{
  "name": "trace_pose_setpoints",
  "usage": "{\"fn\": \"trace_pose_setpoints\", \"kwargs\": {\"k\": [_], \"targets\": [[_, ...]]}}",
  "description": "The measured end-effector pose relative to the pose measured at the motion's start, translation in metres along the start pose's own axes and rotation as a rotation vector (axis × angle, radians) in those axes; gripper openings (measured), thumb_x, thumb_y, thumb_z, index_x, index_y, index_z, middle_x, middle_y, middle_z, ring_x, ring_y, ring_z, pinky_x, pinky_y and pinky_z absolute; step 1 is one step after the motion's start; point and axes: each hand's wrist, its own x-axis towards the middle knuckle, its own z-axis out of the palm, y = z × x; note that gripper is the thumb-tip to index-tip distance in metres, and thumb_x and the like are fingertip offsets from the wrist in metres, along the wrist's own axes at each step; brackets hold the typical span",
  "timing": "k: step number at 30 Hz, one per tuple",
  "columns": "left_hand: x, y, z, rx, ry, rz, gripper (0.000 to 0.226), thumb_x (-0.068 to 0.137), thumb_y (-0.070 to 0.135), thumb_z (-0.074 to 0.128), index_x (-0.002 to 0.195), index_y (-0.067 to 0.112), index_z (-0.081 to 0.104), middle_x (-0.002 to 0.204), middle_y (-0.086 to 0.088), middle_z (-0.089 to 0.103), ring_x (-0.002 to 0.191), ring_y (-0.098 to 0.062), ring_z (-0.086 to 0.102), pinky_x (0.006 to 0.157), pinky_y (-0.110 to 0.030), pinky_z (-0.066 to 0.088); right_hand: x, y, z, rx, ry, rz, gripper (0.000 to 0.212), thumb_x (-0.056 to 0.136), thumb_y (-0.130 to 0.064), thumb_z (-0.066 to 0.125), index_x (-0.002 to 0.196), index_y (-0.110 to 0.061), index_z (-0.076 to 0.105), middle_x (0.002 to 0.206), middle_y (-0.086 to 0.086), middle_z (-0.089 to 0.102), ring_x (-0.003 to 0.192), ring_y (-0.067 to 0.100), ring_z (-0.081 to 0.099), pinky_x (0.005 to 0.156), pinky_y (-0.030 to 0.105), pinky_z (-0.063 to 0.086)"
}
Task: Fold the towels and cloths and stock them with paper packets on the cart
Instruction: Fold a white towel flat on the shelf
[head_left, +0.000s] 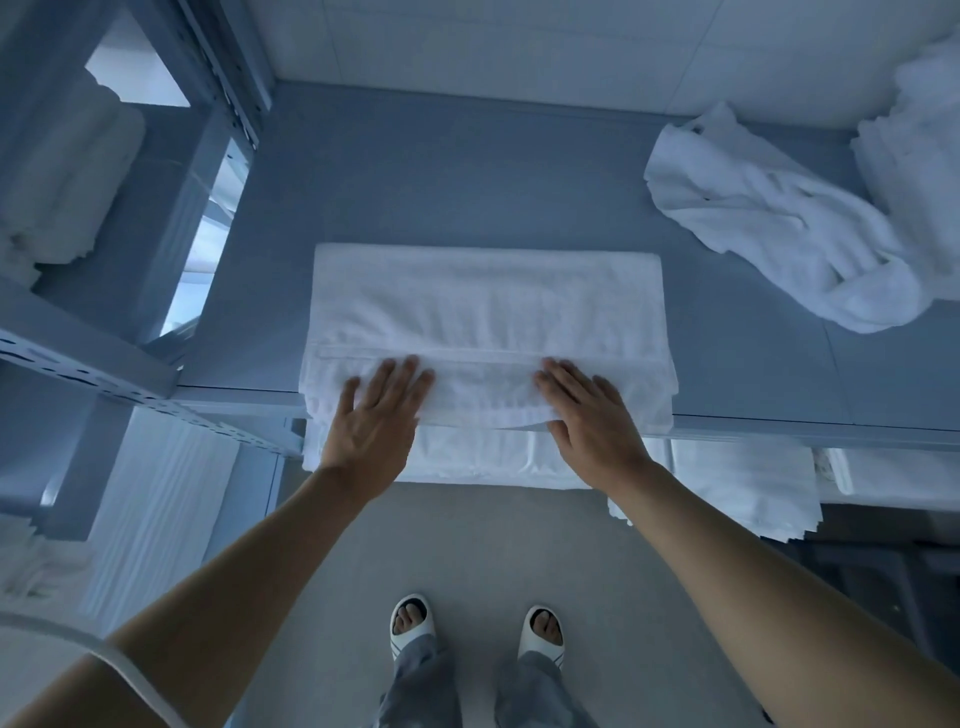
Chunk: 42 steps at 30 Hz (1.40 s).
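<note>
A folded white towel (485, 312) lies flat on the grey shelf top (415, 171), its near edge at the shelf's front lip. My left hand (375, 415) rests flat on the towel's near left part with fingers spread and straight. My right hand (592, 415) lies flat on the near right part, fingers straight, thumb at the towel's front edge. Neither hand grips anything.
A crumpled white towel (769, 223) lies at the shelf's back right, with more white cloth (914, 135) beside it. Folded white linen (743, 483) sits on the shelf below. A metal rack (93, 374) with stacked towels (62, 182) stands at left. My feet stand on grey floor.
</note>
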Motion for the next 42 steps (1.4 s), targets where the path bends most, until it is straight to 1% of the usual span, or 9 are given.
{"fn": "trace_pose_setpoints", "kwargs": {"k": [4,10,15,21,25,32,36,39,42], "targets": [[0.0,0.005,-0.002,0.038,-0.107,-0.032,0.095,0.092,0.058,0.059,0.166,0.023,0.012,0.174,-0.004,0.009,0.159,-0.029,0.011,0.122,-0.06,0.019,0.008,0.001,-0.008,0.116,0.011,0.047,0.043,0.102,-0.013,0.056,0.145,-0.009,0.057,0.156,0.004,0.051,0.147,0.023,0.044,0.114,0.045,0.04],[0.016,0.014,-0.015,-0.092,0.009,-0.099,0.073,0.08,0.021,0.072,0.149,0.027,0.048,0.152,-0.001,0.048,0.141,-0.028,0.043,0.109,-0.057,0.039,0.018,0.002,-0.017,0.216,0.04,0.121,0.037,0.102,-0.012,0.057,0.138,-0.009,0.064,0.144,0.002,0.063,0.135,0.021,0.057,0.107,0.042,0.049],[0.01,-0.02,-0.02,-0.166,0.112,-0.097,0.078,0.063,-0.01,0.067,0.136,0.017,0.065,0.145,-0.009,0.059,0.133,-0.033,0.055,0.101,-0.051,0.047,0.0,0.028,-0.024,0.092,-0.037,0.159,0.069,0.079,0.018,0.054,0.144,-0.007,0.058,0.158,0.003,0.048,0.149,0.021,0.042,0.114,0.045,0.04],[0.015,-0.051,-0.046,-0.221,0.115,-0.108,0.076,0.058,-0.02,0.067,0.127,0.012,0.072,0.134,-0.012,0.068,0.122,-0.036,0.065,0.098,-0.052,0.05,-0.006,0.053,-0.049,0.107,0.036,0.253,0.065,0.085,0.017,0.05,0.144,-0.009,0.059,0.151,0.007,0.057,0.131,0.032,0.06,0.109,0.043,0.048],[0.066,-0.055,-0.099,-0.255,0.199,-0.14,0.057,0.079,-0.016,0.057,0.126,0.011,0.073,0.126,-0.018,0.071,0.11,-0.043,0.069,0.099,-0.052,0.052,0.055,0.063,-0.09,0.043,0.061,0.319,0.058,0.095,0.005,0.048,0.146,-0.019,0.059,0.147,0.008,0.061,0.127,0.037,0.061,0.105,0.042,0.047],[0.118,-0.074,-0.162,-0.17,0.559,-0.165,0.063,0.076,-0.007,0.049,0.133,0.013,0.065,0.131,-0.015,0.068,0.12,-0.039,0.063,0.103,-0.052,0.047,0.107,0.072,-0.154,-0.046,0.492,0.152,0.066,0.075,0.019,0.051,0.132,-0.009,0.065,0.129,0.014,0.069,0.113,0.038,0.066,0.1,0.049,0.052],[0.069,-0.061,-0.096,-0.148,0.238,-0.191,0.077,0.078,-0.015,0.053,0.146,0.021,0.058,0.156,-0.002,0.051,0.147,-0.029,0.042,0.12,-0.06,0.02,0.053,0.071,-0.098,-0.011,0.242,0.135,0.07,0.07,0.024,0.053,0.133,-0.004,0.068,0.138,0.015,0.066,0.123,0.038,0.065,0.103,0.051,0.05],[0.04,-0.059,-0.042,-0.16,0.012,-0.173,0.088,0.077,-0.019,0.049,0.15,0.03,0.053,0.163,0.008,0.04,0.153,-0.022,0.033,0.121,-0.059,0.02,0.016,0.079,-0.052,0.033,0.077,0.159,0.072,0.074,0.027,0.051,0.136,-0.007,0.067,0.146,0.008,0.061,0.132,0.033,0.06,0.108,0.048,0.048],[0.028,-0.063,-0.02,-0.133,-0.017,-0.119,0.101,0.07,-0.024,0.046,0.155,0.03,0.046,0.166,0.008,0.034,0.154,-0.025,0.03,0.116,-0.058,0.031,0.001,0.086,-0.031,0.022,-0.005,0.162,0.084,0.073,0.028,0.045,0.144,-0.012,0.06,0.156,0.0,0.051,0.146,0.026,0.047,0.112,0.041,0.041]]}}
